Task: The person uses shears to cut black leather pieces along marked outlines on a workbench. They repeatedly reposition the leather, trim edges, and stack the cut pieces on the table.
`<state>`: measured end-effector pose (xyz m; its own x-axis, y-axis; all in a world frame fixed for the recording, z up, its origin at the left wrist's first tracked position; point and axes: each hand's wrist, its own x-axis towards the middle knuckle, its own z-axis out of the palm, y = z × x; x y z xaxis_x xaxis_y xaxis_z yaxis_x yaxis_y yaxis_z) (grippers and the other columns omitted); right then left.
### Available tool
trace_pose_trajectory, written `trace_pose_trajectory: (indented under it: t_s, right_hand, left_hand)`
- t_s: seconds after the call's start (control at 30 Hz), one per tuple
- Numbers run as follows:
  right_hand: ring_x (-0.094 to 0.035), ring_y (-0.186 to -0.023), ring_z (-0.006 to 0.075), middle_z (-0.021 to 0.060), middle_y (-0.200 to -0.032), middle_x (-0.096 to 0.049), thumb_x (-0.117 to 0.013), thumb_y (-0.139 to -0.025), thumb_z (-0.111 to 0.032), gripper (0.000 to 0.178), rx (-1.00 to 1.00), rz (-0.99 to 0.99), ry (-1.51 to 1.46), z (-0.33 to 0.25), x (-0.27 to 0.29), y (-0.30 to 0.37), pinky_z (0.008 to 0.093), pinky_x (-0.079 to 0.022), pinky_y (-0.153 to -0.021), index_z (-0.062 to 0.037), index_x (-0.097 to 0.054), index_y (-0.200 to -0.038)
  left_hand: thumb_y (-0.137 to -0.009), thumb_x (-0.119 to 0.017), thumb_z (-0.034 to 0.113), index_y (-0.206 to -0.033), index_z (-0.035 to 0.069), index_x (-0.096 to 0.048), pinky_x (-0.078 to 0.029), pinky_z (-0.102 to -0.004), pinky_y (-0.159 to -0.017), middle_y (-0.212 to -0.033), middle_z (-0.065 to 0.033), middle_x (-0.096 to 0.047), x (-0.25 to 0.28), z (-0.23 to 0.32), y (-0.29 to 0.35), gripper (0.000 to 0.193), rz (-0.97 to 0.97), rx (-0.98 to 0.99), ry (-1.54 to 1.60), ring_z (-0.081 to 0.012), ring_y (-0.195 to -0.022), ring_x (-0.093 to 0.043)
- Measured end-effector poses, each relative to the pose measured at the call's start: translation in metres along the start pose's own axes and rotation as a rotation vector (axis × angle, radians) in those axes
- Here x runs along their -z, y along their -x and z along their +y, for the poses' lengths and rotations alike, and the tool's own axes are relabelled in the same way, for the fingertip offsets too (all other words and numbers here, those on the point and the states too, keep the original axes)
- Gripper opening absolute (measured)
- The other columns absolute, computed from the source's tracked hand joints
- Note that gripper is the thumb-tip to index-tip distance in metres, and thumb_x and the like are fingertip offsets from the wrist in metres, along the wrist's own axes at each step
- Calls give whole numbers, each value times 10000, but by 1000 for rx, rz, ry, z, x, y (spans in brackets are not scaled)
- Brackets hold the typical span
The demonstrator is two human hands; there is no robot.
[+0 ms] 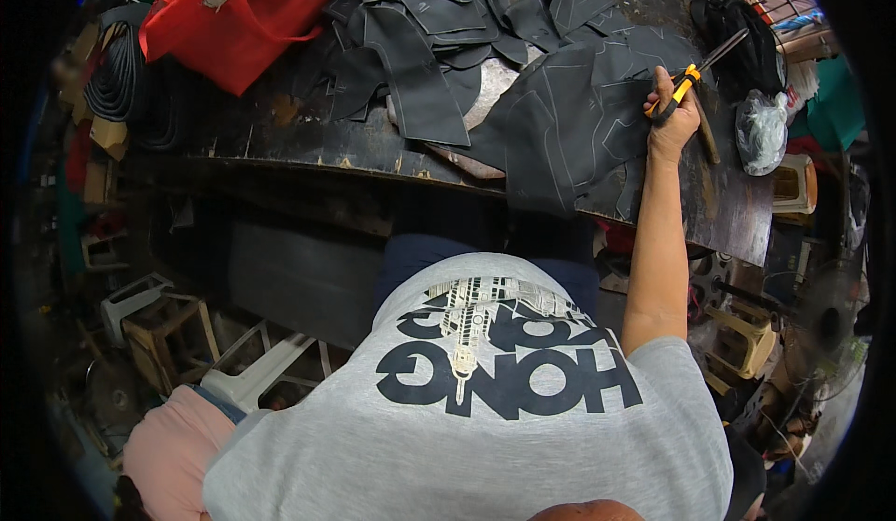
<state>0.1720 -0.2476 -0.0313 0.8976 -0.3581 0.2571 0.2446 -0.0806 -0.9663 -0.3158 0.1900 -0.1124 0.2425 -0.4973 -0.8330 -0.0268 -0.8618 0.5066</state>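
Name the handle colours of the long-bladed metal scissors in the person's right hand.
The scissors' handles are yellow-orange and black, best seen in the head view.

A scarred black worktable (pixel 261 129), its edge chipped down to bare, lighter patches, bears a heap of dark grey, flat cut pieces (pixel 439 17), many traced with pale outlines. The pieces overlap across the far middle of the tabletop, with one long strip (pixel 411 73) reaching toward the front edge. To its right, a broad outlined sheet (pixel 551 129) spreads out and droops over that edge. Between strip and sheet, a pale, mottled slab (pixel 495 92) shows from beneath. A bright red bag (pixel 238 31) slumps at the left, while a slim brown stick (pixel 707 134) lies toward the right end, near a black bag (pixel 742 45).
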Motion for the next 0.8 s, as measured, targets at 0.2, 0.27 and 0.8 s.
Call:
trace_pose_trajectory:
  t_s: [0.2, 0.27, 0.8]
  right_hand:
    - [-568, -531, 53, -8, -653, -588, -828, -845, -260, 273, 6, 6, -5, 3, -1, -2, 190, -472, -484, -35, -680, -888]
    - [-569, -532, 54, -7, -654, -589, -826, -847, -254, 267, 10, 8, -6, 4, -1, -2, 192, -474, -483, -34, -681, -889]
    - [-579, -560, 59, -5, -687, -603, -841, -831, -254, 286, 21, -24, -64, 8, 1, -4, 202, -495, -513, -11, -707, -902]
  left_hand:
    - [-783, -750, 438, -1042, 37, -751, -547, -453, -846, -1075, -216, -723, -11, 7, -3, 477, 24, -140, 136, -379, -965, -696]
    - [-781, -752, 443, -1043, 36, -750, -547, -452, -845, -1074, -216, -723, -9, 8, -5, 485, 28, -193, 171, -379, -965, -696]
    - [-766, -765, 487, -1054, 24, -744, -543, -449, -837, -1069, -222, -723, 82, 37, 7, 545, 70, -515, 427, -384, -962, -695]
